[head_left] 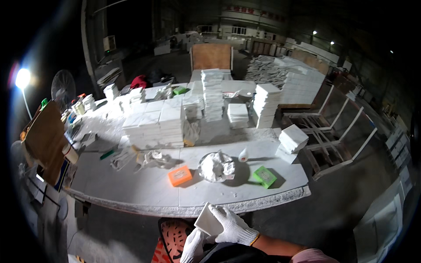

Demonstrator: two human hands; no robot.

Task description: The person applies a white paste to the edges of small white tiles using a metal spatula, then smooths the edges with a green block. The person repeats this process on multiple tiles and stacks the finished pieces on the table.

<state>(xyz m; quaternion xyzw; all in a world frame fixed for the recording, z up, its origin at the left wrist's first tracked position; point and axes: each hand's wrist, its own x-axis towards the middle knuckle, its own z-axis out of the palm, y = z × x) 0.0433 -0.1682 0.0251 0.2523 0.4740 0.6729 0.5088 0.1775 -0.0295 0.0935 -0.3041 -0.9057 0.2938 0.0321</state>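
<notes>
Gripping one white tile (208,222), left hand (193,246), right hand (232,228)

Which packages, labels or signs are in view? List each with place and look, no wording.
Orange box: table front, left of the bowl, flat and rectangular.
Green box: table front, right of the bowl, flat, pale label on top.
Red sign: far building wall, long strip.
</notes>
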